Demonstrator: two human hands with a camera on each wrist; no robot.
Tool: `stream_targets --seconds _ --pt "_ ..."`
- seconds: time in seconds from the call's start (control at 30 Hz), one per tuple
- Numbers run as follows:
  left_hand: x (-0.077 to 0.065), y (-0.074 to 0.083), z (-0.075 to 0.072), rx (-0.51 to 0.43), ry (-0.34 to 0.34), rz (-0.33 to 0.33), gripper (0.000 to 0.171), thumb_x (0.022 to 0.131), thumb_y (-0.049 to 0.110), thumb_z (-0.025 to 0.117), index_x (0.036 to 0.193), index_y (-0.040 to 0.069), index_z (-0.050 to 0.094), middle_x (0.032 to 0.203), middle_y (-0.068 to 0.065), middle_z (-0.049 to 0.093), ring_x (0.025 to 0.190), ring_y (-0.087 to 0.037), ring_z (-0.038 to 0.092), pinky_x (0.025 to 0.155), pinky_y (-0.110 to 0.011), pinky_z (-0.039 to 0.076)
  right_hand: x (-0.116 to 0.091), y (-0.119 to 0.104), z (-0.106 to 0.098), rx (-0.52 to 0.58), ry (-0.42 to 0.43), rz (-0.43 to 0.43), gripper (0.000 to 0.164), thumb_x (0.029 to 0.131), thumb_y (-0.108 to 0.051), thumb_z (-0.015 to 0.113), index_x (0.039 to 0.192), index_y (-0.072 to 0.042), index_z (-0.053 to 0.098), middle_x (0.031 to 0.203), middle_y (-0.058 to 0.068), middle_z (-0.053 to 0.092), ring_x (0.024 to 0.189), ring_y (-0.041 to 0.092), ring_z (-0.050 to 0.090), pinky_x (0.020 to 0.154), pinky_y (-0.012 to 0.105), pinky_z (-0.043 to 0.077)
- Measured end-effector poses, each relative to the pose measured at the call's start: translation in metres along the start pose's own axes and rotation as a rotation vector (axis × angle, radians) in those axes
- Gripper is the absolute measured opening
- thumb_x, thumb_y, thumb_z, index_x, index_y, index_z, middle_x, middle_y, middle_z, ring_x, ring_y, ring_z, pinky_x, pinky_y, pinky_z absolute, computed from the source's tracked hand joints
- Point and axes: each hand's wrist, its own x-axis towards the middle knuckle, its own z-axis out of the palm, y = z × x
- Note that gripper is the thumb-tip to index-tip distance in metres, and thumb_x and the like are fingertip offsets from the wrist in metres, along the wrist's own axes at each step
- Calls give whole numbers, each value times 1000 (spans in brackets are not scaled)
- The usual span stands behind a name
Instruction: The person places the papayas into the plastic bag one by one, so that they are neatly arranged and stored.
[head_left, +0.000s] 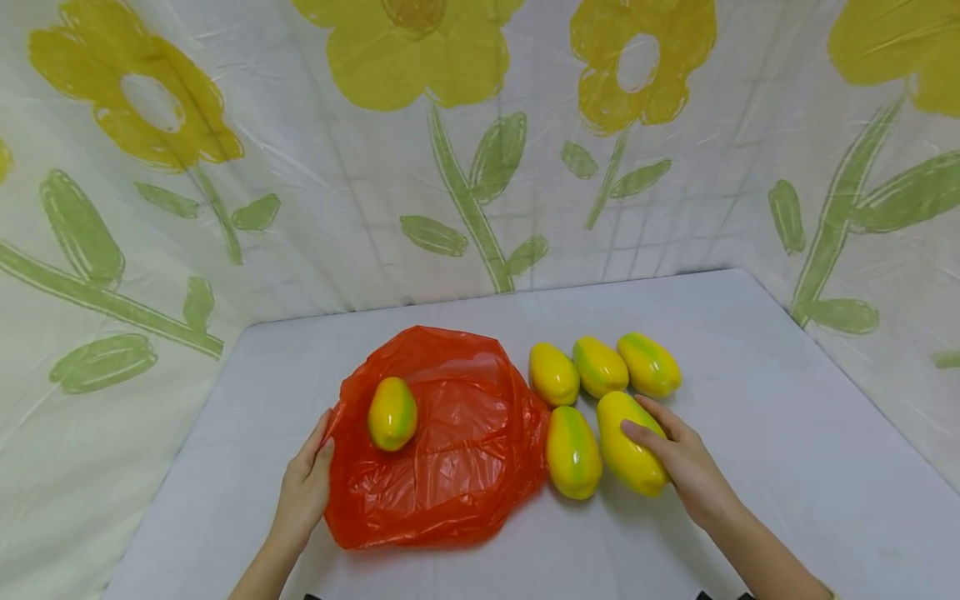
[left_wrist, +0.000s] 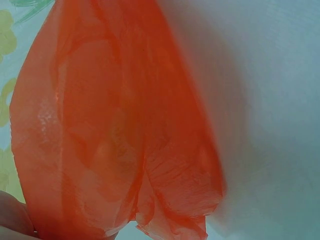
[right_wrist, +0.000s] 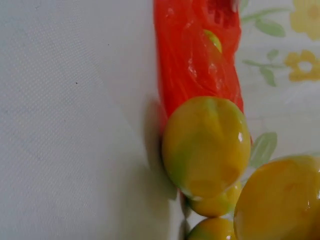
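Note:
A thin red plastic bag lies spread on the table, and its left edge is gripped by my left hand. One yellow-green papaya rests at the bag's left side, apparently within its mouth. In the left wrist view the bag fills most of the picture, with only part of the hand at the lower corner. My right hand holds another papaya, thumb on top, just right of a papaya beside the bag. That held papaya is partly cut off in the right wrist view.
Behind the held fruit, three more papayas stand in a row: left, middle and right. The white table meets a flower-patterned curtain at the back and sides.

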Motion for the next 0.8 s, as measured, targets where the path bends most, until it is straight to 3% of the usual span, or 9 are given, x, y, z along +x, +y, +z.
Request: stream_targets --seconds 0.5,0.8 --pt "-1 2 0 2 9 3 51 107 16 30 155 5 16 158 -20 18 144 -41 15 114 -56 19 -6 -9 12 2 -17 -38 72 97 -32 58 155 -10 21 160 18 13 139 35 22 114 55 20" --pt "-1 0 0 -4 11 8 51 107 16 30 155 5 16 158 -20 18 144 -41 16 114 -57 20 -7 -14 19 11 -29 -69 71 97 -30 59 155 -10 23 160 18 13 141 35 19 116 57 15"
